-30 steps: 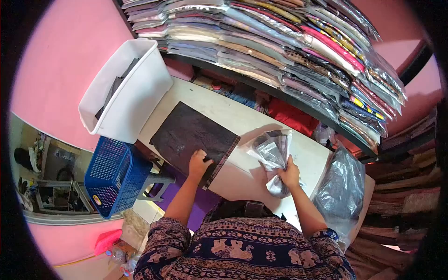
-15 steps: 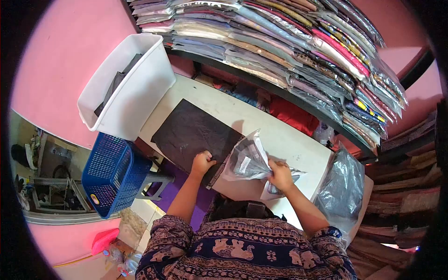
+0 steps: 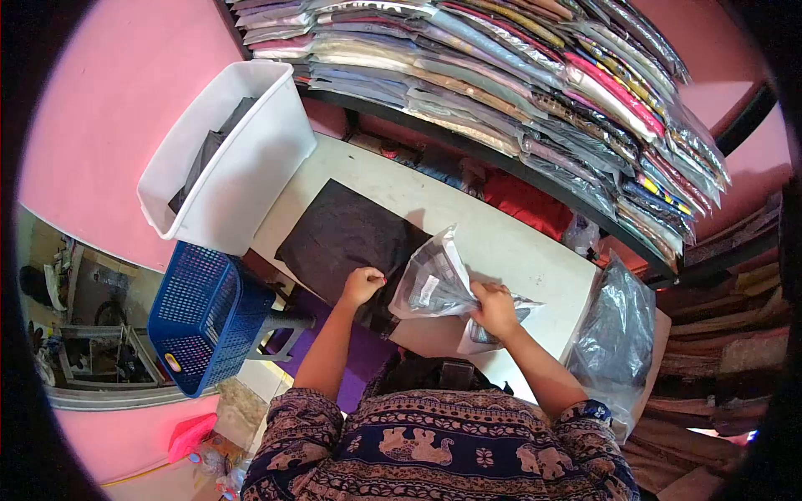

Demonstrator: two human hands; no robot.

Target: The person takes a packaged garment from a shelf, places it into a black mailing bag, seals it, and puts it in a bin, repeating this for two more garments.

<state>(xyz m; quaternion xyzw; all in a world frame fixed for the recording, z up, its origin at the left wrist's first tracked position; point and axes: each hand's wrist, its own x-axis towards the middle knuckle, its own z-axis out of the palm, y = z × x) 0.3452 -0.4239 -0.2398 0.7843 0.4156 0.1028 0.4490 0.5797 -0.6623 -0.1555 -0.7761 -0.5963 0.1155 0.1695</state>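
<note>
My left hand (image 3: 362, 285) is closed in a pinch at the right-hand part of a flat black plastic bag (image 3: 334, 230), seemingly on its upper layer; the fingertips are partly hidden. In my right hand (image 3: 494, 309) is a clear plastic packet (image 3: 430, 280) with folded grey patterned cloth and a white label inside. My fingers bunch the plastic near its middle. The packet's left end lies over the right edge of the black bag, and its other end sticks out below and right of my hand.
A white bin (image 3: 242, 179) with dark sheets stands at the table's left end, beside a blue basket (image 3: 188, 321). A large, dark plastic-wrapped bundle (image 3: 614, 326) lies at the right end. Shelves of packed fabrics (image 3: 468, 75) overhang the white table (image 3: 535, 255).
The packet in my right hand has moved slightly left, further over the black bag's edge. My left hand keeps its pinch and has barely shifted.
</note>
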